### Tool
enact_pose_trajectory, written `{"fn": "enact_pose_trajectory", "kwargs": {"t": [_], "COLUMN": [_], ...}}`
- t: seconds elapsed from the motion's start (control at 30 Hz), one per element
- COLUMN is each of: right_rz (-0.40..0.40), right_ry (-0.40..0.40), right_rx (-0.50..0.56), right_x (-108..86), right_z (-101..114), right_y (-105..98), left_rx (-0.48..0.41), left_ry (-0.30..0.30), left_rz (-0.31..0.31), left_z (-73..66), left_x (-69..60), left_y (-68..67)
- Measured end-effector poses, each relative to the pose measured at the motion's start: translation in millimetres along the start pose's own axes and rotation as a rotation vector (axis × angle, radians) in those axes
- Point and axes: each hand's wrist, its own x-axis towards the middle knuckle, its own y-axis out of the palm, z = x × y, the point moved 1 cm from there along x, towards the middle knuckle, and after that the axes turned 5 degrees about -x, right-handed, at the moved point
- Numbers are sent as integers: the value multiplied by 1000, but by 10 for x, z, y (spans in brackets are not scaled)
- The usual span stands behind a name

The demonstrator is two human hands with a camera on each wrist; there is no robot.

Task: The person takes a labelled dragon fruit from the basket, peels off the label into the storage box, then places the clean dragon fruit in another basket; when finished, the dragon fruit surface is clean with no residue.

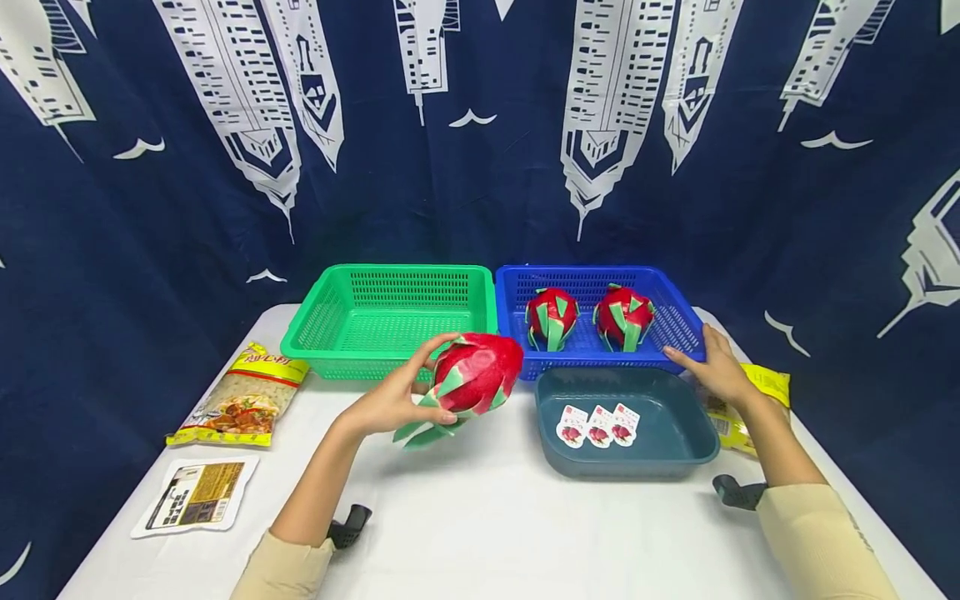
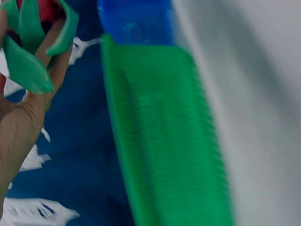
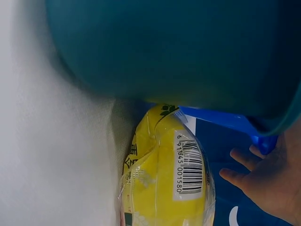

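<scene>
My left hand (image 1: 405, 396) holds a red dragon fruit (image 1: 480, 371) with green leaf tips, raised just in front of the green basket (image 1: 322, 360). In the left wrist view the fruit's green leaves (image 2: 28, 66) cover part of the fingers. At the right front corner of the blue basket (image 1: 600, 362), my right hand (image 1: 720, 371) grips the rim, thumb over the front and fingers at the outer side. Two more dragon fruits, one left (image 1: 552, 318) and one right (image 1: 624, 317), sit inside that basket.
A dark teal tray (image 1: 675, 442) with three dragon-fruit cards (image 1: 598, 427) stands before the blue basket. Beside it lies a yellow packet (image 3: 164, 179), partly hidden by my right arm. At left lie a yellow food bag (image 1: 243, 396) and a white pouch (image 1: 197, 493).
</scene>
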Motion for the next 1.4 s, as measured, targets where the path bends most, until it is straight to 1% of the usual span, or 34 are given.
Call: {"fn": "enact_pose_trajectory", "kwargs": {"t": [0.07,0.13,0.2,0.23,0.3,0.37,0.47,0.57,0.67,0.77,0.83,0.93,1.0,1.03,1.1,1.13,1.17,1.23,1.33,1.4], "right_rz": [0,1,0,-2,-6,-10,-6,10,14,2,-10,-21,-28,-31,-34,-36,-38,-39,-44,-45], "right_ry": [2,8,15,18,21,18,16,22,32,31,23,15,19,22,36,41,45,54,60,65], "right_rx": [4,11,17,20,29,44,64,59,46,46,52,62,62,63,67,70,66,66,62,66], "right_x": [0,-3,-9,-12,-12,-11,-1,5,8,7,14,18,16,11,1,-3,-4,-8,-11,-13], "right_z": [1,0,1,2,7,19,37,51,47,55,66,93,102,106,106,99,87,65,23,-4], "right_y": [-2,-8,-20,-25,-32,-27,7,55,84,95,101,112,116,116,108,103,97,80,59,44], "left_rx": [26,74,115,137,162,168,144,112,126,150,135,31,-9,-25,-20,-2,17,42,92,110], "left_ry": [66,132,188,204,216,199,144,85,41,-27,-91,-219,-308,-342,-379,-375,-354,-295,-212,-193], "left_rz": [-9,-12,14,33,95,166,249,278,268,265,273,312,346,364,396,408,417,420,414,405], "left_z": [-95,-203,-325,-374,-443,-459,-410,-299,-182,-74,0,119,205,244,328,366,402,466,522,529], "left_x": [228,490,758,892,1149,1386,1696,1964,2184,2333,2387,2416,2424,2427,2441,2449,2457,2476,2508,2527], "left_y": [9,29,64,85,131,177,246,344,489,641,711,760,766,769,783,795,809,840,879,900]}}
